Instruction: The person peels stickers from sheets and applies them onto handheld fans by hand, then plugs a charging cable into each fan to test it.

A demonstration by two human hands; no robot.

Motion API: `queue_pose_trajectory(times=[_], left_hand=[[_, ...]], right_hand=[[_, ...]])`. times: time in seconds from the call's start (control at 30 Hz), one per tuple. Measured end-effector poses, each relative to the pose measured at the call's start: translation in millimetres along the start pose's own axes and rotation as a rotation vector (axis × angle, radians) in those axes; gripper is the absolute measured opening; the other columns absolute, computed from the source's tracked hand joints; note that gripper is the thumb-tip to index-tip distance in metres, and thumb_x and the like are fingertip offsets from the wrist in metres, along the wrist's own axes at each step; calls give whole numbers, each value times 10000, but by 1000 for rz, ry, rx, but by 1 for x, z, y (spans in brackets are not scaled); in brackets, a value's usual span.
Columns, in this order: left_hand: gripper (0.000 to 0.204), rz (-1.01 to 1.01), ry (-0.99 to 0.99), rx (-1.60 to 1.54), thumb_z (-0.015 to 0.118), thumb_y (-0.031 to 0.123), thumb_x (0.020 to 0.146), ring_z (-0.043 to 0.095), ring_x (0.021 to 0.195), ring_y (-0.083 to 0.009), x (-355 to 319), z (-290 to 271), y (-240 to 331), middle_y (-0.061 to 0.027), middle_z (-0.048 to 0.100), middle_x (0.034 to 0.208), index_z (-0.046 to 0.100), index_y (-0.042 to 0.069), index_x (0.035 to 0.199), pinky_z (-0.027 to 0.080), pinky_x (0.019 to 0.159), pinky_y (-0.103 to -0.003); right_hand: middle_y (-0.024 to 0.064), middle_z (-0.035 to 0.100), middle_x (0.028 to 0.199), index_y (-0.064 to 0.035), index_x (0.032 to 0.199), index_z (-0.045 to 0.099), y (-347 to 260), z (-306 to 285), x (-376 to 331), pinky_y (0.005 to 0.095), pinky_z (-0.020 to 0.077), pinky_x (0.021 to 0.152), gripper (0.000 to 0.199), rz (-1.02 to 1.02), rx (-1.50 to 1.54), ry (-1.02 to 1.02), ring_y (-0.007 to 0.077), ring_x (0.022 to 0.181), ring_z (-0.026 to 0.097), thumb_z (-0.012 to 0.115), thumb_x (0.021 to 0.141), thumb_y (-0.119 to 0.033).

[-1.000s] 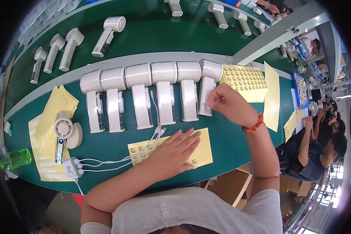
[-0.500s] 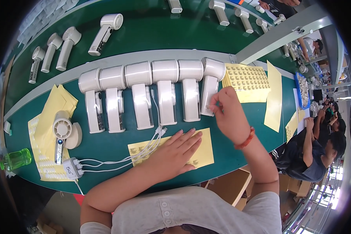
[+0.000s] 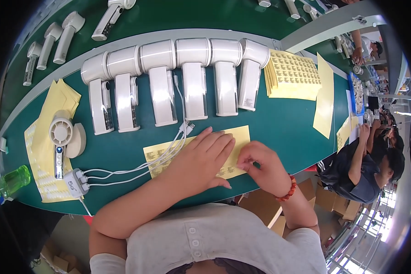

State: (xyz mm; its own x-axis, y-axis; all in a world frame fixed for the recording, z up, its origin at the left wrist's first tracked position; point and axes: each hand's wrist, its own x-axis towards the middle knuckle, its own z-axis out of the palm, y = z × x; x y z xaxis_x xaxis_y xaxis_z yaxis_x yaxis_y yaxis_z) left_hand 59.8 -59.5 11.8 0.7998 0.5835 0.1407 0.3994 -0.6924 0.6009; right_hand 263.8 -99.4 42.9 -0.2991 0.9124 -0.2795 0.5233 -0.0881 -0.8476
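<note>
My left hand [image 3: 200,157] lies flat, fingers stretched out, on a yellow sheet of small printed labels [image 3: 238,137] near the table's front. My right hand [image 3: 261,166] is at the sheet's right edge, thumb and fingertips pinched together; whether anything is between them is too small to make out. Beyond the hands, several white handheld fans lie in a row, heads pointing away. The rightmost fan [image 3: 250,84] is slightly tilted and carries a small pale label near its lower end. White charging cables [image 3: 137,175] cross the sheet's left part, and one runs up to a fan.
At the left are a charger block [image 3: 76,182], a small fan with round grille [image 3: 60,132], yellow sheets [image 3: 43,171] and a green bottle [image 3: 14,181]. A stack of label sheets [image 3: 292,75] lies at the right, below a metal post [image 3: 333,29]. Co-workers sit farther right.
My right hand has moved from the lower end of the rightmost fan back to the label sheet's right edge. My left hand stays flat on the sheet. The view has tilted down.
</note>
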Motion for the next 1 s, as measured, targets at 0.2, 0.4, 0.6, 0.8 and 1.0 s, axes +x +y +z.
queue_pose_trajectory(times=[0.2,0.4,0.6,0.8,1.0], left_hand=[[771,12,-25,-16,677,392,700,391,1222,-273,-9,-1,-2,-140,393,1331,396,-36,1276,332,1030,-385],[756,13,-38,5,667,364,725,355,1272,-254,-10,1,-2,-132,365,1371,374,-36,1296,329,1040,-365],[757,-12,-29,-10,671,352,725,361,1270,-267,-12,1,-2,-140,364,1373,370,-38,1300,321,1046,-374],[742,-15,0,-60,679,323,725,356,1275,-273,-13,5,-4,-143,370,1369,373,-40,1296,317,1051,-379],[736,-3,3,-59,681,314,723,356,1276,-266,-13,4,-4,-142,373,1368,377,-42,1291,319,1051,-376]], right_hand=[[94,474,957,-40,815,557,-2,17,-1,303,444,664,151,-53,-138,46,237,789,519,632,727,56],[104,481,958,-32,806,544,-4,33,-6,316,444,698,153,-60,-315,192,271,837,524,622,717,65],[76,466,962,-25,825,546,-7,6,-2,293,438,737,189,-145,-219,-138,225,856,512,639,701,83],[75,474,948,-28,797,537,-9,8,1,258,436,691,137,90,-10,-61,168,788,522,617,750,73],[118,487,972,-20,814,532,-8,33,-4,319,451,708,141,38,-263,179,270,831,529,622,737,55]])
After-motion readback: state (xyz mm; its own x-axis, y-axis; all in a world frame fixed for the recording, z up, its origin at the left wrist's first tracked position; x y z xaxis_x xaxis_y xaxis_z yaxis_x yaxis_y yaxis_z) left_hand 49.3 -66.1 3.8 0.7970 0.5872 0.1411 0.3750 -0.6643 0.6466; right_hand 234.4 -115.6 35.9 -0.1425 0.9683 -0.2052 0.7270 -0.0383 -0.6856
